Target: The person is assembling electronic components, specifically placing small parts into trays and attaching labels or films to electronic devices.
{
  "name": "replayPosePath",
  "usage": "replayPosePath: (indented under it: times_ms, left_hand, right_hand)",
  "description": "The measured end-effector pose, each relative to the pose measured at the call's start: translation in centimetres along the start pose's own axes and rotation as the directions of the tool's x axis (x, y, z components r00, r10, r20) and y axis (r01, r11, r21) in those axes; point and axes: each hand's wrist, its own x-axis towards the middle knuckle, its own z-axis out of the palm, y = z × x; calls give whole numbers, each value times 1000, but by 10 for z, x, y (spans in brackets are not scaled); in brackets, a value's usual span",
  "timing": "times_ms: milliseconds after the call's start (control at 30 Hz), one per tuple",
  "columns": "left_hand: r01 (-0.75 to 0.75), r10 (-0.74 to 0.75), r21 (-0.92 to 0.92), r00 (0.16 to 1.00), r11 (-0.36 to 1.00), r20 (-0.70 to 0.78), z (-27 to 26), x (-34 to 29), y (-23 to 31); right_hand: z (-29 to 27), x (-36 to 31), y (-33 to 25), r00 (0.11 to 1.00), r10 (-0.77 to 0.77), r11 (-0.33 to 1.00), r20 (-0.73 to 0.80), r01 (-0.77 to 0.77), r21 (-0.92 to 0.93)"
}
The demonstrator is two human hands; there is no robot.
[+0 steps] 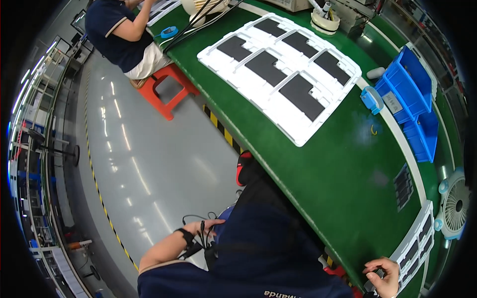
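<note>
My left hand (211, 227) is low at my side, its fingers stretched out against the edge of a blue seat (224, 214). Black cables (202, 237) hang beside that wrist, which wears a dark band. At the lower right, my right hand (386, 278) is over the table's near edge, thumb and fingertips curled close together. Whatever may be between them is too small to make out. Next to it lies a white tray (413, 251) with dark flat pieces in its pockets. A larger white tray (296, 134) farther up the table holds several black flat pieces (303, 97).
Blue bins (405, 89) and a light-blue device (371, 100) line the green table's (338, 174) right side. A dark grey panel (403, 187) lies near a white fan (453, 203). A co-worker (121, 37) sits at the far left on a red stool (166, 92).
</note>
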Motion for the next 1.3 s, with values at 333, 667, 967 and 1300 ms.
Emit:
replayPosePath:
  times_ms: [333,667,967,1300]
  left_hand:
    - [155,-164,763,984,628,-65,-72,17,-118]
    - [-15,516,896,822,445,-242,-13,9,-104]
    - [-311,720,886,693,344,-37,53,-30,-17]
    - [-206,462,978,870,20,173,-3,22,31]
  right_hand:
    - [-6,-17,4,993,-115,988,-10,113,-108]
    - [-6,-30,-5,998,-53,957,44,63,-282]
    - [-19,-26,-19,992,-119,935,33,123,-331]
    - [-69,-18,18,982,-188,955,-3,182,-235]
